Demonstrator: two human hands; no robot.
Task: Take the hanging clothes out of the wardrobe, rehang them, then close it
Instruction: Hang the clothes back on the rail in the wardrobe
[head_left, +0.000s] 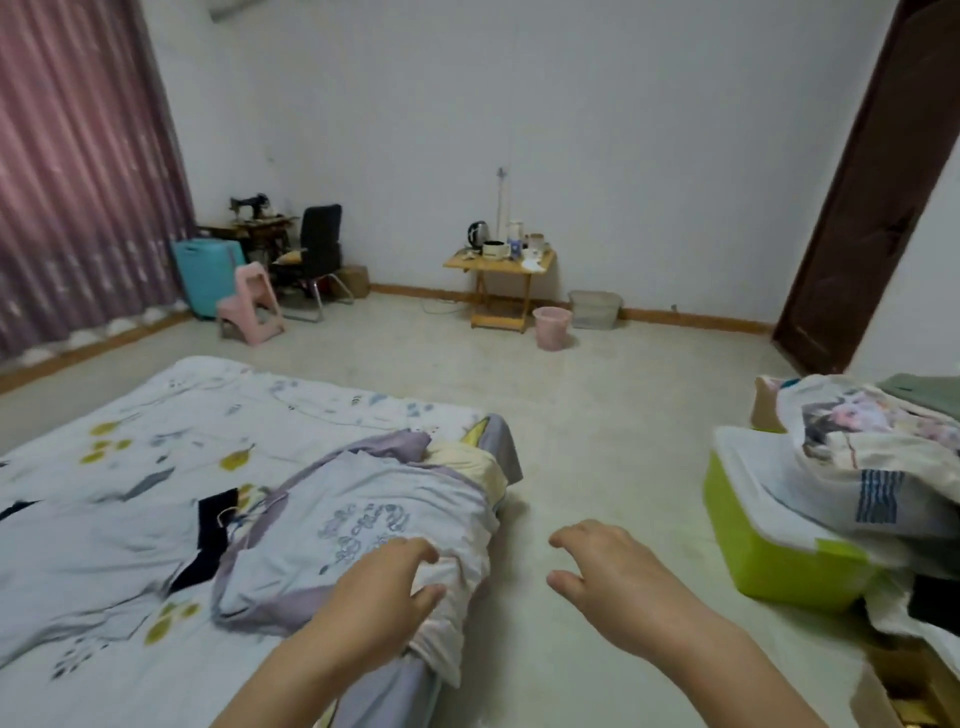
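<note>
Here, green bin (769, 551) w/ clothes heaped on lid, hands empty.

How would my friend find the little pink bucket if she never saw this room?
Look at the far white wall, then down to the small wooden folding table with a kettle on top. The pink bucket stands on the floor just right of the table's legs. It is round and pink, while the bin next to it is see-through and boxy.
</note>
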